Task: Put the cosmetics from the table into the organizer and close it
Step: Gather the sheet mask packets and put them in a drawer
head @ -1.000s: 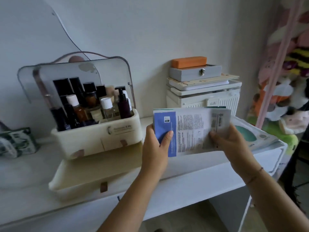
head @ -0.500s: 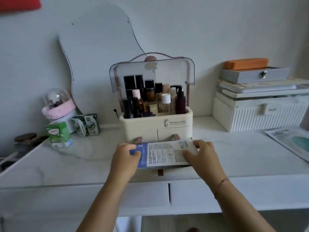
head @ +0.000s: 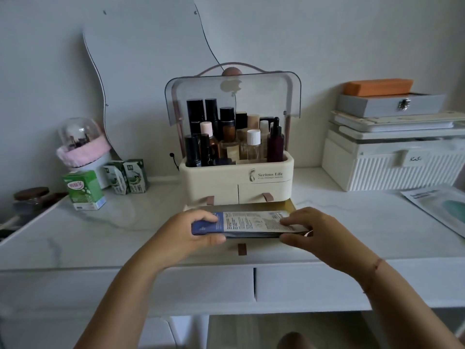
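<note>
From the head camera we saw one cream cosmetics organizer (head: 266,177) standing on the white table (head: 125,222), its clear lid (head: 234,96) raised. Inside its top compartment we counted about a dozen bottles (head: 231,137), all upright; the exact number was hard to tell because they overlapped. Below them the organizer showed two small closed drawers, each with one brown pull tab, and one wide bottom drawer (head: 293,206) pulled out toward us, with one more brown tab at its front.

Our two hands held one stack of sheet-mask packets (head: 249,224) flat over that open drawer. Our left hand (head: 181,235) gripped the stack's blue end, thumb underneath and fingers on top. Our right hand (head: 317,233) pinched the opposite end the same way. How many packets made up the stack we could not tell.

To the right of the organizer one more sheet-mask packet (head: 437,210) lay on the table, well apart. Also to the right stood one ribbed white box (head: 392,170) with one grey case (head: 390,104) stacked on top. To the organizer's left we counted three green cartons (head: 84,190) and one glass dome (head: 78,134).
</note>
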